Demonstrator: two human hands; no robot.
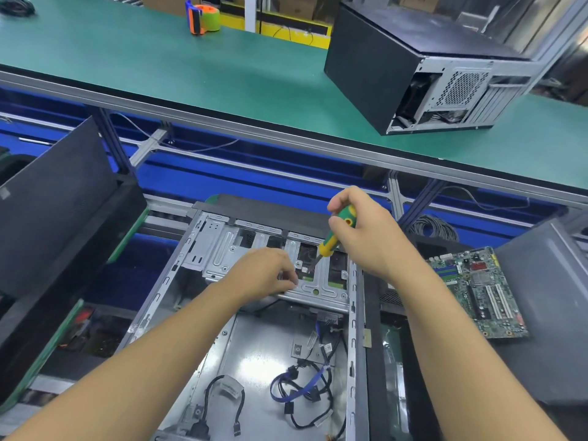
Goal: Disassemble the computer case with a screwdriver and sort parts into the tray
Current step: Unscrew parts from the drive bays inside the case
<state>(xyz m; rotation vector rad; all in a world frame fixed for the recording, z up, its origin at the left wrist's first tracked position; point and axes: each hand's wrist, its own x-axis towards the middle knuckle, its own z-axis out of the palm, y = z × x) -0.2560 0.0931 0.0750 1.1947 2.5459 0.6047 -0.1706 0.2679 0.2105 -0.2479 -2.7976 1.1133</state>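
Observation:
An open grey computer case [178, 268] lies flat in front of me, its side panel off. Across its far end runs a silver drive cage [222, 249]. My right hand [366, 237] grips a green and yellow screwdriver [337, 233], tip angled down into a cage opening. My left hand [264, 272] rests on the cage's near edge, fingers pinched at the metal beside the tip. Loose black and blue cables [305, 393] lie on the case floor.
A removed green motherboard [477, 294] lies to the right of the case. A dark panel [57, 205] leans at the left. On the raised green bench behind stand another black case [413, 65] and an orange and green tape dispenser [203, 17].

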